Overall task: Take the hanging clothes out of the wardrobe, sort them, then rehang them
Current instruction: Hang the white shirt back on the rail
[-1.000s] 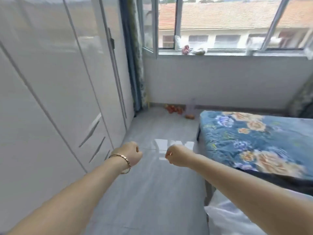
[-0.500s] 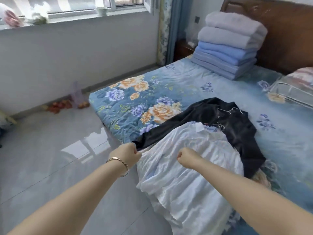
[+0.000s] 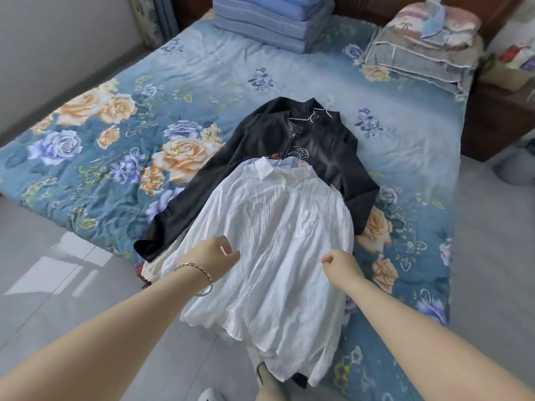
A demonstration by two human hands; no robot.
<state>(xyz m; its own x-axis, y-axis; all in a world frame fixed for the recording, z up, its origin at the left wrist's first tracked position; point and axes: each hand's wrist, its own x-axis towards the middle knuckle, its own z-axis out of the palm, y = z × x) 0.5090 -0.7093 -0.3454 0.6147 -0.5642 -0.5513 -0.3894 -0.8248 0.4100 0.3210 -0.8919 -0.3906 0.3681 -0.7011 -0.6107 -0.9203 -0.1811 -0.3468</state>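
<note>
Clothes (image 3: 275, 227) lie spread on the bed (image 3: 115, 125) for sorting; my left grip (image 3: 215, 254) and right grip (image 3: 340, 263) hover above, curled, empty.

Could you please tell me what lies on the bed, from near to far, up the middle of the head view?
white shirt → black jacket → stack of folded blue blankets

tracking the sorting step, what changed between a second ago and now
The view swung from the wardrobe to the bed. Both curled hands came over the white shirt: left hand above its left side, right hand at its right edge; whether they pinch it is unclear. Shirt and black jacket lie as half a second ago.
</note>
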